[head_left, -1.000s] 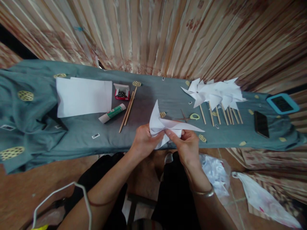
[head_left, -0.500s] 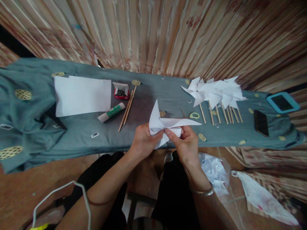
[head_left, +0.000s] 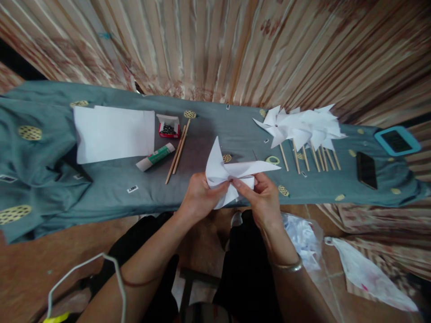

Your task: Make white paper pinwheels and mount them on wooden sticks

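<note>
A white paper pinwheel (head_left: 217, 169) is held over the table's near edge, its blades folded in toward the centre. My left hand (head_left: 201, 196) is closed on its left side, thumb pressed near the middle. From the right, my right hand (head_left: 261, 194) pinches it, the thumb lying at the centre where the folded tips meet. The fingers behind the paper are hidden. Beyond the pinwheel lie a roll of green tape (head_left: 272, 160) and a thin pointed thing partly covered by a blade.
Finished pinwheels on sticks (head_left: 305, 128) lie overlapped at the right, beside a phone (head_left: 367, 170) and a blue-framed tablet (head_left: 398, 141). Leftward are wooden sticks (head_left: 178, 154), a glue stick (head_left: 155, 157), a red box of pins (head_left: 169, 127) and white paper sheets (head_left: 114, 134).
Both hands keep hold of the pinwheel, which has shifted very slightly. The view has moved a little, and the folded paper looks nearly the same.
</note>
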{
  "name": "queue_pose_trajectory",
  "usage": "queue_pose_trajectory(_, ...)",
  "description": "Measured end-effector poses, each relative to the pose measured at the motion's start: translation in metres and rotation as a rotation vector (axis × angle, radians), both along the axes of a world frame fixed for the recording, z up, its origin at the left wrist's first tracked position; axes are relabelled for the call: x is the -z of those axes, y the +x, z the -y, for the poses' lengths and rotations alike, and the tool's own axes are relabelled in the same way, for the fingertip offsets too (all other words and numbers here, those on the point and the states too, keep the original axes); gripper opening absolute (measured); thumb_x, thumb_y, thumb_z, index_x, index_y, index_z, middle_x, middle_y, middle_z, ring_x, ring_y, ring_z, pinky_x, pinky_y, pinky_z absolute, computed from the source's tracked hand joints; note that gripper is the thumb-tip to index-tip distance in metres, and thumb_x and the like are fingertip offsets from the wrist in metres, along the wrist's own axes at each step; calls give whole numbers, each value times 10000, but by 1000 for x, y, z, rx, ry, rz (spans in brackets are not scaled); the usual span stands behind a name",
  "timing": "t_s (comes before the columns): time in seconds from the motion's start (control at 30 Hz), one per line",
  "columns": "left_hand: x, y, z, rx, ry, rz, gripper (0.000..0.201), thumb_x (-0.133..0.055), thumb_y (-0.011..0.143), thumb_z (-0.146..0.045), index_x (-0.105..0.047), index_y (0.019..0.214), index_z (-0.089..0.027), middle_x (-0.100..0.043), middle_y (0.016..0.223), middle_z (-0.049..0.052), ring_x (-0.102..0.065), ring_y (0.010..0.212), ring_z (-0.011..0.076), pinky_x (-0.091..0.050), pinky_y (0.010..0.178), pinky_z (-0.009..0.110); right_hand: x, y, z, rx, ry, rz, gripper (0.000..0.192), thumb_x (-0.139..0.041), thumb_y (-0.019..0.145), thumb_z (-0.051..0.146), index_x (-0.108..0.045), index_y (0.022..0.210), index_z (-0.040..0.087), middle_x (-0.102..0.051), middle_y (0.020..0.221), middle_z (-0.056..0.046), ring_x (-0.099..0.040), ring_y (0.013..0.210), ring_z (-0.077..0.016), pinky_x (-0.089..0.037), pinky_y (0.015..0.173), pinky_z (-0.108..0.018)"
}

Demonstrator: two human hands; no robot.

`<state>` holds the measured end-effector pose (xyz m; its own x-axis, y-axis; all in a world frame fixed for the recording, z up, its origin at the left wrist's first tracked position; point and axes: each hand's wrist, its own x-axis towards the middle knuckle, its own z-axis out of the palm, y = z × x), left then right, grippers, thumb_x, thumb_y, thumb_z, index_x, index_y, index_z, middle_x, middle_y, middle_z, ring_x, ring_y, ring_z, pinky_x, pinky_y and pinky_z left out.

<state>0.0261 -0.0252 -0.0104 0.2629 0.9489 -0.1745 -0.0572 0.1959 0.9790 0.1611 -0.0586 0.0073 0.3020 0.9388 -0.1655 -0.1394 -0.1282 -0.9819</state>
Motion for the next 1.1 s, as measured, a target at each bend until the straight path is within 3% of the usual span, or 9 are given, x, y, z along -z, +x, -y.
queue_pose_trajectory(0.33,3,1,2,1,2,-19,182,-702,702,-247,-773,796,-108,-780,804,59,-719,717,198,-561,642,253,5,1,2,11,-14,71,309,-836,641,317,-692,892,210,-764,847,8,-679,727,-165,-552,696,-292)
queue_pose_trajectory(0.77,-3,-4,5,48,-20,13,285,-670,738,-218,-764,987,-117,-785,943,67,-736,822,213,-583,737,277,4,0,2,-8,-37,82,331,-854,602,372,-724,859,210,-777,832,-7,-683,702,-182,-569,679,-324)
queue_pose_trajectory(0.93,-1,-8,6,133,41,-37,270,-653,760,-269,-743,948,-97,-774,894,80,-717,792,206,-562,723,280,7,4,2,20,-35,88,332,-863,602,360,-732,867,209,-782,834,-5,-682,695,-171,-560,688,-315)
queue_pose_trajectory(1.1,-1,-28,-6,155,151,-69,416,-657,791,-343,-670,1138,-113,-715,1167,128,-681,1033,229,-531,912,325,7,17,0,112,-18,87,371,-873,585,377,-733,885,209,-785,849,-12,-684,715,-176,-552,685,-309)
